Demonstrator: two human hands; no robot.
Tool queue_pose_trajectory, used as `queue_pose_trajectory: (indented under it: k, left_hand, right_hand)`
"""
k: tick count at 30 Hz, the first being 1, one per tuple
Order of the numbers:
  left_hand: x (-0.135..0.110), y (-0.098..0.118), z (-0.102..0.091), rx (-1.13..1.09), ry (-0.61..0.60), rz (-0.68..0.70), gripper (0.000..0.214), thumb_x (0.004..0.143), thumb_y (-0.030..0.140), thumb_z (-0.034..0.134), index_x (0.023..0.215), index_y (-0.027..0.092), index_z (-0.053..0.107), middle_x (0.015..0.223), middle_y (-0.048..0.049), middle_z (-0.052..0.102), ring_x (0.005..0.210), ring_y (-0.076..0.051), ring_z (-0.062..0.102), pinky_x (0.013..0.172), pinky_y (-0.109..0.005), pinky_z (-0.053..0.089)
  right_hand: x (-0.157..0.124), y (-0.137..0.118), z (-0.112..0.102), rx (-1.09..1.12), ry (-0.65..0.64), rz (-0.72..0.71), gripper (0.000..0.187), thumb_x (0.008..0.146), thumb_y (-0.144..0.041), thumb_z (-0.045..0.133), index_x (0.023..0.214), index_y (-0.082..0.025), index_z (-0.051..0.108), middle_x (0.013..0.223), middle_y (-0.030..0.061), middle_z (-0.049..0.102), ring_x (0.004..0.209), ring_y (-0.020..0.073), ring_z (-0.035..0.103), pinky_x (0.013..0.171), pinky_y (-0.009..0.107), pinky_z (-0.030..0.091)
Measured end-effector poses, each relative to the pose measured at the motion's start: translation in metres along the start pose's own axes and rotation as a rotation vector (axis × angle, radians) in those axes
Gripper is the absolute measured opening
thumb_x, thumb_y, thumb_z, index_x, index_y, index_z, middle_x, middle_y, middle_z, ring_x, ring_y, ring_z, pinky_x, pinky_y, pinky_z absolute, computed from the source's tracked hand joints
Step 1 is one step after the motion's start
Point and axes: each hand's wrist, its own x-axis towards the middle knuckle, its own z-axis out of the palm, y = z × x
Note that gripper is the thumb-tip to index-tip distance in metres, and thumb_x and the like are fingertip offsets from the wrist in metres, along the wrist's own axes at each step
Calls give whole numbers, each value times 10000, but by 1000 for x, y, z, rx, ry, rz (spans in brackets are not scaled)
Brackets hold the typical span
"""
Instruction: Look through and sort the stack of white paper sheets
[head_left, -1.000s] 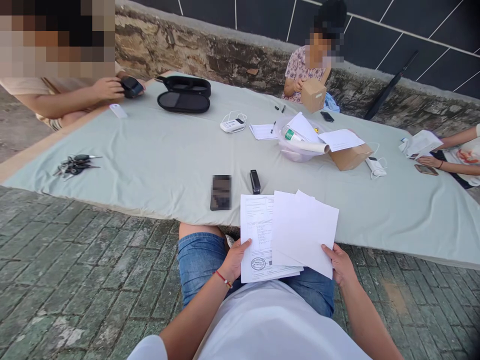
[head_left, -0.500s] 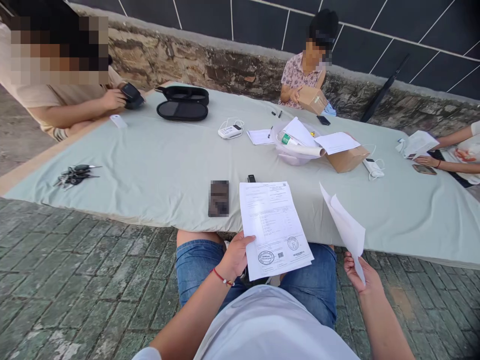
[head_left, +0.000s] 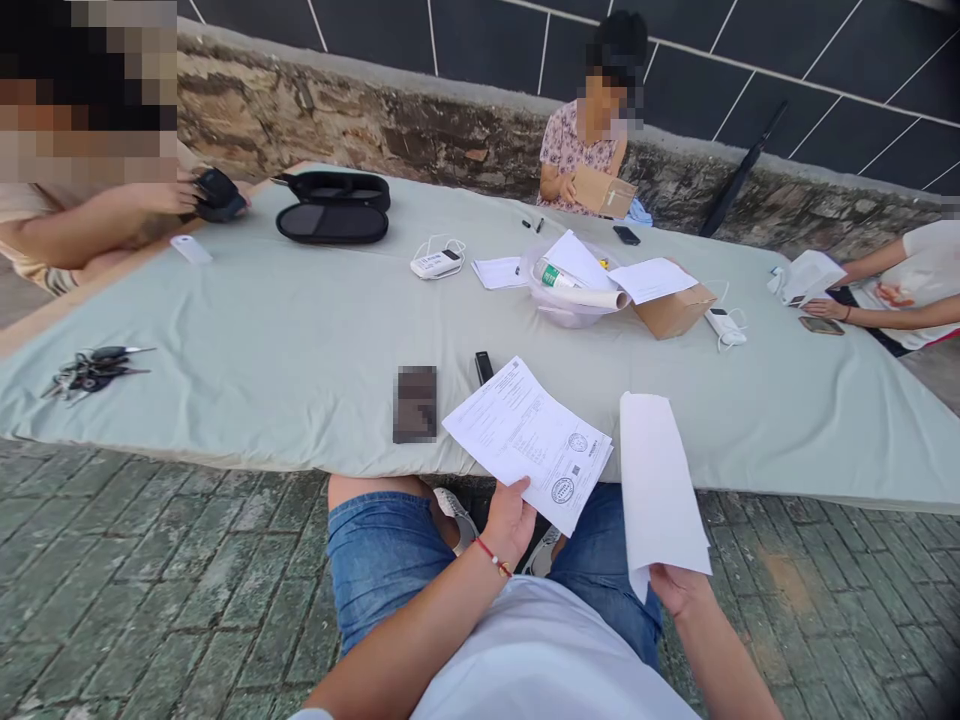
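My left hand (head_left: pixel 511 520) grips the near edge of a few stacked printed sheets (head_left: pixel 531 440), its thumb on top. Round black stamps and small print cover the top sheet, which is turned at an angle over the table edge. In my right hand (head_left: pixel 679 588) is a folded white paper (head_left: pixel 661 480), held by its lower edge with its blank side facing me. Most of the right fingers are hidden behind it. A black oblong object (head_left: pixel 484 367) lies just beyond the printed sheets, partly covered by them. Left of them rests a dark, blurred-out flat item (head_left: pixel 415 405).
Keys (head_left: pixel 96 372) lie on the cloth-covered table (head_left: pixel 300 330) at left. Farther back are an open black case (head_left: pixel 334 208), a white corded device (head_left: pixel 437 263), a plastic bag (head_left: pixel 570 308) with papers and a cardboard box (head_left: pixel 675 310). Several people sit around the table.
The printed sheets have turned clockwise and shifted right with my left hand. My right hand has moved left, bringing the folded paper closer and turning its broad face toward me. The view has shifted right.
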Motion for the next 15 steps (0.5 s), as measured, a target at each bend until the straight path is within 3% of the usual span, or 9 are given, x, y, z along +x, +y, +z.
queue_pose_trajectory:
  k: [2, 5, 9, 12, 15]
  left_hand:
    - [-3, -3, -2, -12, 32, -11, 628, 785, -45, 525, 1352, 226, 509, 1277, -88, 656, 1167, -228, 625, 1034, -376, 497]
    - [-11, -16, -7, -6, 46, -30, 612, 810, -25, 521, 1360, 241, 489, 1273, -88, 657, 1130, -211, 643, 1001, -356, 513]
    - [-21, -28, -13, 98, 14, -124, 579, 801, 26, 590, 1332, 242, 506, 1263, -106, 657, 1016, -222, 683, 874, -356, 562]
    - [-16, -7, -16, 188, 45, -146, 454, 822, 160, 656, 1261, 227, 562, 1262, -100, 658, 981, -214, 685, 782, -322, 567]
    - [-4, 40, -25, 193, 48, -108, 379, 858, 300, 638, 1224, 216, 593, 1206, -87, 687, 963, -209, 686, 728, -303, 558]
  right_hand:
    - [-9, 5, 24, 108, 2, 37, 348, 678, -648, 673, 895, -383, 729, 1005, 9, 751, 1033, 306, 675, 871, 455, 575]
    - [-15, 12, 55, 109, -81, 57, 432, 732, -684, 615, 1023, -378, 705, 1123, 3, 726, 1103, 300, 650, 858, 462, 580]
    - [-8, 23, 77, 78, -122, 20, 455, 757, -670, 603, 1081, -363, 694, 1168, 11, 711, 1077, 282, 664, 825, 416, 593]
    - [0, 24, 75, 33, -168, 61, 423, 717, -531, 727, 1081, -318, 697, 1087, 29, 738, 993, 292, 696, 809, 420, 590]
    - [4, 13, 57, 24, -238, 136, 458, 701, -448, 784, 1108, -265, 677, 1089, 57, 738, 925, 287, 713, 813, 434, 578]
